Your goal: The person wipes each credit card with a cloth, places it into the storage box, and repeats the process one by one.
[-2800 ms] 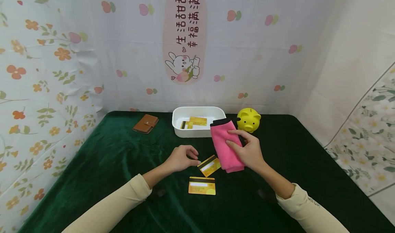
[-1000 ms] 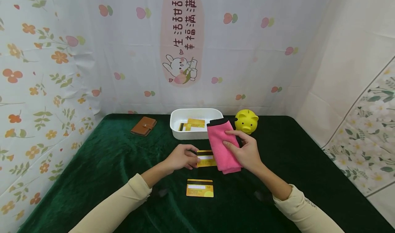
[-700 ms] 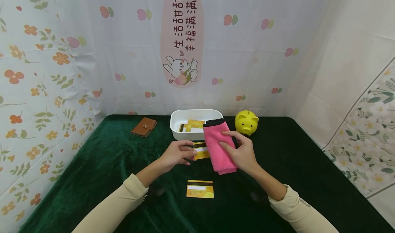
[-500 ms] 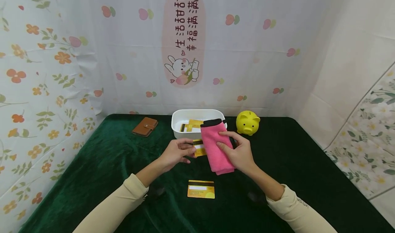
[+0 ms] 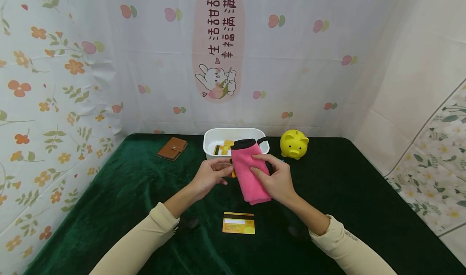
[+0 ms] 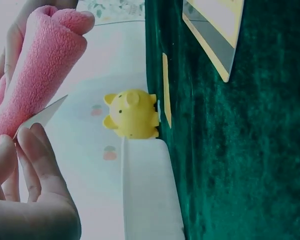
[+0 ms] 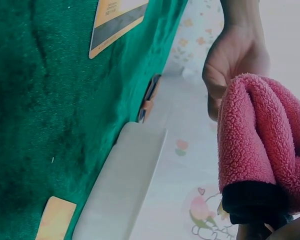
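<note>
My left hand (image 5: 211, 176) pinches a yellow bank card (image 6: 46, 114) by its edge between thumb and fingers. In the head view the pink cloth (image 5: 249, 176) covers most of that card. My right hand (image 5: 276, 182) grips the cloth, thumb in front; it is folded, fluffy and has a black border at its top end. The left wrist view shows the card's edge right against the cloth. Below both hands a second bank card (image 5: 238, 223) lies on the green tabletop, its dark stripe and white strip facing up.
Behind the cloth stands a white tray (image 5: 214, 155) with several yellow cards inside. A yellow piggy bank (image 5: 294, 144) is to its right, a brown wallet (image 5: 172, 149) to its left. Another card (image 7: 56, 220) lies beside the tray in the right wrist view.
My left hand has picked up the upper card from the tabletop and raised it to the cloth. My right hand has shifted left with the cloth, which now overlaps the card.
</note>
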Action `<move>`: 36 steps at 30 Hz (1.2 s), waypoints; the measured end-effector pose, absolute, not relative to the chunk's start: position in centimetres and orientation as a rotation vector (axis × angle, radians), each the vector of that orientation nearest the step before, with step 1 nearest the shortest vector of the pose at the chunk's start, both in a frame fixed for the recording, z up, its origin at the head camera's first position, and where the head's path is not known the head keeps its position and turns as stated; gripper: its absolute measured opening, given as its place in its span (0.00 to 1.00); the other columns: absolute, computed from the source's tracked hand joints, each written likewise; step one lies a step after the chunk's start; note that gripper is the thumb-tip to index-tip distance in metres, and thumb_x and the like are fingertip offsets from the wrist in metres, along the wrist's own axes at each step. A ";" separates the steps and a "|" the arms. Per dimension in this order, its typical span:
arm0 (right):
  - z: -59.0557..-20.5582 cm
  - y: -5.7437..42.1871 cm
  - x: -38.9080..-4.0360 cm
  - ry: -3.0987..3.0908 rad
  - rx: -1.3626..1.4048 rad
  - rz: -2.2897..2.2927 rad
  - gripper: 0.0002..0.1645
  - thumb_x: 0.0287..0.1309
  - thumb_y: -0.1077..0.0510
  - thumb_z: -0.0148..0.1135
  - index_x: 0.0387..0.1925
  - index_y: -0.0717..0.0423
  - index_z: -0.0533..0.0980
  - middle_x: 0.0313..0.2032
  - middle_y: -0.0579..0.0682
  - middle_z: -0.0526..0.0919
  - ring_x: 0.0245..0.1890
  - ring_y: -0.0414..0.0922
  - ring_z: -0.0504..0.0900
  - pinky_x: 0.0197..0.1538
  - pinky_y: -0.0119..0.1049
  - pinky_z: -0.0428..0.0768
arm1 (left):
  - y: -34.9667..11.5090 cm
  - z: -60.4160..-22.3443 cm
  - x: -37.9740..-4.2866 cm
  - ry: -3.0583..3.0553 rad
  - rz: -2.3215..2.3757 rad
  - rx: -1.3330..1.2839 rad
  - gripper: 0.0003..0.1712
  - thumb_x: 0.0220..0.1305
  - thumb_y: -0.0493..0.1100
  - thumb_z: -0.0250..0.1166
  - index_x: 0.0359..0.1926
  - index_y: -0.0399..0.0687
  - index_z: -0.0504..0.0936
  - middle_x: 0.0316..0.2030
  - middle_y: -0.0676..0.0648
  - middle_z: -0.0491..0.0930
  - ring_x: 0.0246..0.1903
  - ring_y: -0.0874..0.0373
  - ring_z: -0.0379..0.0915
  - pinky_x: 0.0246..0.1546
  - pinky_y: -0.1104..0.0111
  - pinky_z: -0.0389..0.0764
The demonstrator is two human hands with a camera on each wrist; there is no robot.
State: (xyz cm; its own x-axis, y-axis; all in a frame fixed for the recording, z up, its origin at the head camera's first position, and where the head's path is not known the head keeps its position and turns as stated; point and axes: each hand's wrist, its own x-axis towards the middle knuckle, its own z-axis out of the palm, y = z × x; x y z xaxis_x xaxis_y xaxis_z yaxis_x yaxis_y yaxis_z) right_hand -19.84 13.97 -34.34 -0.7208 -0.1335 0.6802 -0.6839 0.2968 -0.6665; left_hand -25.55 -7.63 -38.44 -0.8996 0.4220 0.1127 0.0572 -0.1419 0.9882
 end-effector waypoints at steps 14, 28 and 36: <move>-33.9 14.0 -19.8 -2.030 0.749 1.341 0.17 0.49 0.77 0.69 0.44 0.69 0.80 0.43 0.64 0.85 0.41 0.53 0.82 0.43 0.32 0.81 | -6.8 -38.2 -25.0 1.889 2.250 0.591 0.19 0.68 0.31 0.62 0.58 0.27 0.75 0.40 0.48 0.86 0.34 0.60 0.82 0.31 0.69 0.83; -34.0 15.4 -20.8 -1.992 0.709 1.274 0.17 0.48 0.78 0.70 0.43 0.70 0.80 0.41 0.63 0.85 0.39 0.54 0.81 0.44 0.30 0.80 | -6.8 -37.4 -25.2 2.121 2.237 0.594 0.16 0.65 0.33 0.66 0.51 0.29 0.80 0.42 0.37 0.84 0.31 0.58 0.81 0.30 0.68 0.84; -34.1 16.3 -21.1 -2.012 0.666 1.268 0.17 0.49 0.77 0.70 0.44 0.70 0.80 0.42 0.63 0.85 0.39 0.54 0.82 0.43 0.29 0.80 | -6.9 -37.0 -25.2 2.119 2.232 0.563 0.16 0.65 0.33 0.66 0.52 0.29 0.79 0.44 0.37 0.84 0.32 0.58 0.81 0.31 0.69 0.84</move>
